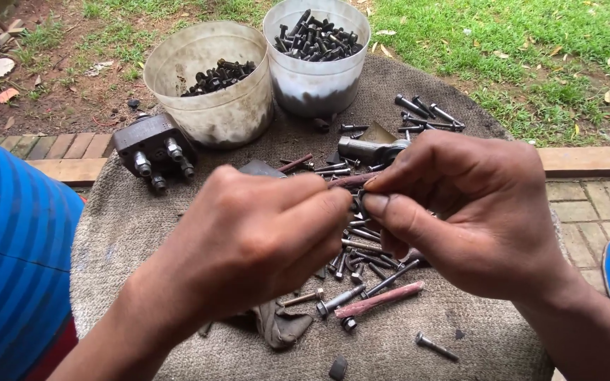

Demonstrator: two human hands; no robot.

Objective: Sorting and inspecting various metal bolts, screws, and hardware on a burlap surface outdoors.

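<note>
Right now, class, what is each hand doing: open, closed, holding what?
Left hand: closed in a pinch grip on one end of a thin reddish-brown metal rod.
Right hand: closed, pinching the same rod's other end.

Bolts [372, 264] on mat [142, 219], two tubs [210, 99] behind

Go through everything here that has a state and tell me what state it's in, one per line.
Left hand: closed, pinching a small part I cannot make out.
Right hand: closed, pinching a rusty bolt.
Left tub: upright, open, partly filled with bolts.
Right tub: upright, open, full of bolts.
Metal block: lying on the cloth's edge, studs sticking out.
Cloth: spread flat, strewn with loose bolts.
</note>
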